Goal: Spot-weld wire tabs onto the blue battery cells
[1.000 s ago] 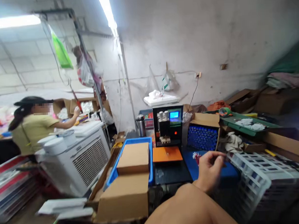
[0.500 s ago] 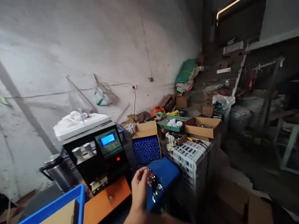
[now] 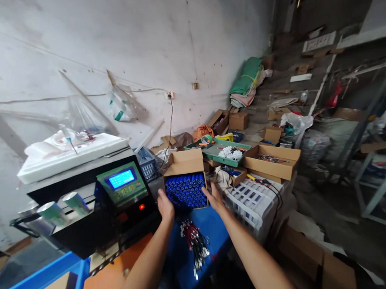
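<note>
bracketing the open carton [image 3: 187, 160] at the blue surface's [image 3: 217, 226] far end, left hand [image 3: 166, 205] and right hand [image 3: 215, 197] seem to grasp its sides; a nearward tilt could spill blue cylinders [image 3: 187, 190] onto the wire bundle [image 3: 196, 243].

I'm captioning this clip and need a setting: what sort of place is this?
Probably a small assembly workshop: a black machine with a lit screen, a cardboard box of blue cylinders, and a bundle of thin wires.
</note>
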Demonstrator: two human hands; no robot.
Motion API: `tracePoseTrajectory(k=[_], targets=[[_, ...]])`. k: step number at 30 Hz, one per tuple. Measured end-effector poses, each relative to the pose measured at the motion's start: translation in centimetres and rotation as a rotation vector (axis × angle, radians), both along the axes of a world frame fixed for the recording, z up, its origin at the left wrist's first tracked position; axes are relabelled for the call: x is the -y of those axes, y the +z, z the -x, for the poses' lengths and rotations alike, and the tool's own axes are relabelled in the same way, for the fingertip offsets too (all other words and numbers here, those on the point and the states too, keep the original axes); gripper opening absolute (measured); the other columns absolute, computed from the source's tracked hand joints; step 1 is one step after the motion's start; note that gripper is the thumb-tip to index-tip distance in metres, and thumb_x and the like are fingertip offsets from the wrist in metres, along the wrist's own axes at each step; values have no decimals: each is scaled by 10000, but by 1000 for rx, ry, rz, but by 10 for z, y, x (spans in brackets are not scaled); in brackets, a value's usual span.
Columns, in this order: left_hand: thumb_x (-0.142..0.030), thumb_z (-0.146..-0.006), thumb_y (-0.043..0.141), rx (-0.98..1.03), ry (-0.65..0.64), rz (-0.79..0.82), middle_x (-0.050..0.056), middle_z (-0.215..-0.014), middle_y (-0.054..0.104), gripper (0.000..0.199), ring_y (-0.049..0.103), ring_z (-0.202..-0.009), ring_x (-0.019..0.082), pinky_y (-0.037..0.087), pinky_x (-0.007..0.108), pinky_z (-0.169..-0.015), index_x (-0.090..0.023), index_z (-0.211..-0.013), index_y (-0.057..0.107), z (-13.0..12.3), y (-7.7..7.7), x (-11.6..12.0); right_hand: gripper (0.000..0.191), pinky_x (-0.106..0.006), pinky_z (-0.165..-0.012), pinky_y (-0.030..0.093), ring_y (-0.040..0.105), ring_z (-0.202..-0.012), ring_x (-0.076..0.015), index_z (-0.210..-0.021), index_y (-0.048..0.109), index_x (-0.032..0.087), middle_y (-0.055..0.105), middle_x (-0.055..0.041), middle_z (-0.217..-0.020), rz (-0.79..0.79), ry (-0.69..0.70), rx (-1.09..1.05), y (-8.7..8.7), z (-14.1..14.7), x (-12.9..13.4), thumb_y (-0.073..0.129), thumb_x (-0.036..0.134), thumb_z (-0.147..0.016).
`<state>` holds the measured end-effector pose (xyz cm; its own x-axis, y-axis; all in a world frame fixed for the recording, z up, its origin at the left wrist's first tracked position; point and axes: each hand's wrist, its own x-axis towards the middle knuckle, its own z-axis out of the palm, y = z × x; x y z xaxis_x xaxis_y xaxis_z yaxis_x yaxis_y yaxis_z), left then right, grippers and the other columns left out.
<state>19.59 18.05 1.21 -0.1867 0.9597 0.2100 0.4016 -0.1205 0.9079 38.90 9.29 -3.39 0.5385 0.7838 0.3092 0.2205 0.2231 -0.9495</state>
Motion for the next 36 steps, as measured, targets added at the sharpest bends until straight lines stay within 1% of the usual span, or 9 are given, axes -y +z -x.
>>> tracePoseTrajectory(k=[5,9,13,16,20,25,29,33,36], targets=[[-645,-942,133,-25,18,97,232,-1074,720,825,618,-1175,355,462,431,-1024,-62,-1100,695,-1,-18,-24,581,-402,-1082,394,536,-1263,-266,-1332,522,224,590,-94,-1348,-104,61,69,-4,-1,-11,544,571,-867],[-611,-958,236,58,-42,29,178,-1232,669,692,550,-1269,309,390,420,-1105,-109,-1230,627,0,-33,-37,578,-392,-1025,440,592,-1172,-275,-1293,537,210,639,-102,-1252,-99,13,91,-17,-5,-20,606,550,-831],[-595,-969,245,181,-188,-20,100,-1366,598,650,470,-1352,232,303,355,-1178,-160,-1343,549,-1,-45,-52,552,-377,-956,483,631,-1093,-273,-1247,555,204,669,-100,-1178,-147,-53,46,-22,-1,-28,614,541,-814],[-607,-967,235,243,-242,6,93,-1379,592,677,453,-1371,229,306,348,-1181,-149,-1365,537,-3,-49,-57,567,-372,-907,506,656,-1033,-273,-1219,564,187,688,-104,-1123,-193,-108,19,-21,5,-30,622,552,-789],[-651,-944,262,249,-224,65,109,-1398,576,721,439,-1383,250,278,358,-1196,-132,-1345,560,-4,-44,-56,566,-366,-868,518,669,-980,-277,-1161,584,165,704,-119,-1064,-196,-164,30,-19,11,-33,623,573,-771],[-630,-957,246,214,-237,24,132,-1330,624,731,517,-1308,285,362,371,-1141,-81,-1300,585,-6,-16,-48,555,-359,-882,512,669,-980,-273,-1143,592,160,706,-120,-1062,-211,-169,4,-3,14,-34,620,569,-769],[-662,-925,255,166,-202,-91,163,-1176,691,754,591,-1198,310,421,385,-1086,-61,-1125,664,-10,30,-30,547,-352,-888,512,666,-986,-271,-1163,578,171,707,-111,-1068,-247,-150,-57,38,15,-14,646,541,-766],[-755,-861,260,136,-208,-141,155,-1096,692,798,593,-1135,314,410,437,-1081,-74,-980,658,-23,84,8,528,-347,-903,511,651,-1005,-246,-1181,566,206,696,-73,-1093,-306,-203,-55,89,14,43,644,547,-786],[-810,-840,130,62,-166,-94,147,-1025,675,910,574,-1077,297,408,495,-1046,-42,-912,613,-42,109,46,576,-346,-904,512,646,-988,-228,-1195,547,208,686,-54,-1088,-301,-320,-37,118,10,107,653,597,-784]])
